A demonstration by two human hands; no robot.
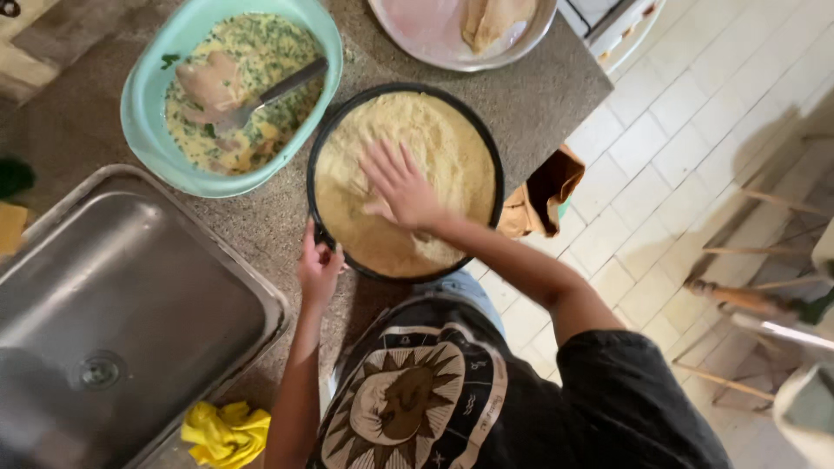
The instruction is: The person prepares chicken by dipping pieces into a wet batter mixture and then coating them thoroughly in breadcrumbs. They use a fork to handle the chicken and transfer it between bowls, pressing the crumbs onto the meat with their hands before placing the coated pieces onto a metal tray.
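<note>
A round black pan (323, 148) full of pale yellow crumbs stands on the speckled counter. My right hand (400, 185) lies flat on the crumbs near the pan's middle, fingers spread, pressing something that is mostly buried. My left hand (318, 265) grips the pan's near left rim. Left of the pan sits a teal bowl (146, 104) of yellow herb-flecked batter with a piece of raw meat (208, 84) and a metal fork (276, 90) in it.
A steel sink (130, 304) fills the lower left, a yellow cloth (224, 432) at its near corner. A metal plate (417, 39) with raw meat stands behind the pan. The counter edge runs right of the pan; a brown bag (546, 193) and wooden chair (764, 287) stand on the white floor.
</note>
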